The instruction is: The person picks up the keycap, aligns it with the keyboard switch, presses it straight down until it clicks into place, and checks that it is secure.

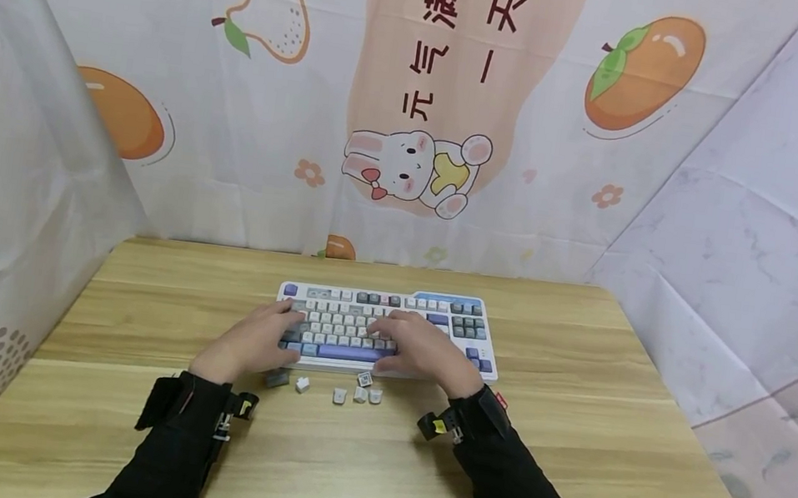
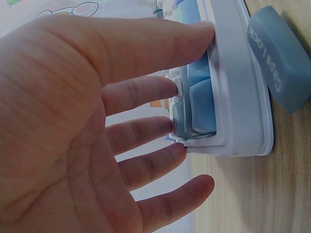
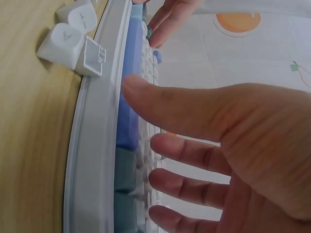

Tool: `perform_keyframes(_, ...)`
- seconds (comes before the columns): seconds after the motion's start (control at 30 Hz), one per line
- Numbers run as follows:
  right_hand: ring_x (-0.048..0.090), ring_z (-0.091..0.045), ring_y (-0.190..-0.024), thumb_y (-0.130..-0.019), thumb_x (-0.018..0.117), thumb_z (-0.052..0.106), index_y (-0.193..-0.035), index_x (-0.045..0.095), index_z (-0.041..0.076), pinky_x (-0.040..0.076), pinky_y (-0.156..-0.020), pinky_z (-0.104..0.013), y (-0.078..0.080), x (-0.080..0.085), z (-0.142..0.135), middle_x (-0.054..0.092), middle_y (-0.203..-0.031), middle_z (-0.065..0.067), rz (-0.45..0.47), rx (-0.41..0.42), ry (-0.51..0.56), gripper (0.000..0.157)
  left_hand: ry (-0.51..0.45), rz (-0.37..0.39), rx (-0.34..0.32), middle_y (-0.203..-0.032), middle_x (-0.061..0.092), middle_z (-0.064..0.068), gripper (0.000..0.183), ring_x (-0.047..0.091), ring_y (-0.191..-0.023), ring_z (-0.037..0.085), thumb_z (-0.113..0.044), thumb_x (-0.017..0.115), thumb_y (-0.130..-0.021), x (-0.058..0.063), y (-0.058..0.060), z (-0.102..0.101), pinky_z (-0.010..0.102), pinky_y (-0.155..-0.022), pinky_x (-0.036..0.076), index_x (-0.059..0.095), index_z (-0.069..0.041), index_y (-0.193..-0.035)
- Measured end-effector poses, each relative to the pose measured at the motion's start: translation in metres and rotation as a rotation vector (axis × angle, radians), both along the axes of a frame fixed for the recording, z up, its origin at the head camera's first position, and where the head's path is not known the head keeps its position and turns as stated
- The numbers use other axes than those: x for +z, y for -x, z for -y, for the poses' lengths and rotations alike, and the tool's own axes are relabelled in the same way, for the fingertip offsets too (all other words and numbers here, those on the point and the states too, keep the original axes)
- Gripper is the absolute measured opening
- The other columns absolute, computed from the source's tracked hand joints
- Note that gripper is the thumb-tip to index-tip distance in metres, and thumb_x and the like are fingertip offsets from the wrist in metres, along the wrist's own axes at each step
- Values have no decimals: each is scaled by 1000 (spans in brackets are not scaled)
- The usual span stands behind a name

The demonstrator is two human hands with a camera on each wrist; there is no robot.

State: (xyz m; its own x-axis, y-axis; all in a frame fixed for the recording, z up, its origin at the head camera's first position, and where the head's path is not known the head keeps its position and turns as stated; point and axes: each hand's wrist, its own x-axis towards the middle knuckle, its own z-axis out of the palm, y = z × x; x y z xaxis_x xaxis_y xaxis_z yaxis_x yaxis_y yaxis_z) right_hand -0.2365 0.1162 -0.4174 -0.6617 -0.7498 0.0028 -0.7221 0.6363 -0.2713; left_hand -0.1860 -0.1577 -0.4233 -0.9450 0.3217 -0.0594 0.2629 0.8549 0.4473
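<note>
A white keyboard (image 1: 343,331) with white, grey, blue and purple keys lies on the table. At its left end is my left hand (image 1: 254,339), fingers spread and fairly straight. The left wrist view shows that thumb on the blue keys (image 2: 203,104) near the front frame. My right hand (image 1: 424,349) is over the right-hand part of the main keys, its fingers loosely extended. In the right wrist view its thumb lies at the long purple spacebar (image 3: 129,111). Neither hand grips anything. Just in front of the keyboard lies a grey-blue Caps Lock keycap (image 2: 279,58).
Several loose white keycaps (image 1: 339,396) lie along the keyboard's front edge; one hollow keycap (image 3: 92,58) is tipped against the frame. The wooden table (image 1: 339,477) extends around them. Printed cloth (image 1: 269,139) hangs behind and at both sides.
</note>
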Motion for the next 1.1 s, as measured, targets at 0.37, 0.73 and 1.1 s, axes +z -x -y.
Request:
perform_keyframes(0.37,45,-27,-124,-79,73,38,-132,56,13,33,-104,-44,5,-11,-30,53,-133,-11,-83,-24,59,61,12,-7,8,-147,31,30,59,28,-133,45,-21,68,-85,2,-5,1,54,-105,27,49,2,-135)
perform_keyframes(0.73,28,-37,-136,-94,54,39,-142,44,7,26,-107,-50,9,-19,-69,37,-148,-18,-8,-154,79,58,6,-27,-9,-148,28,29,59,26,-134,45,-22,64,-89,-5,-8,-2,55,-106,27,44,1,-139)
perform_keyframes(1.1,21,-39,-138,-95,53,38,-141,45,5,18,-109,-53,8,-22,-70,31,-150,-21,27,-148,43,57,61,-13,13,-147,30,28,55,28,-133,45,-25,63,-88,-1,-12,-6,55,-104,28,49,-1,-136)
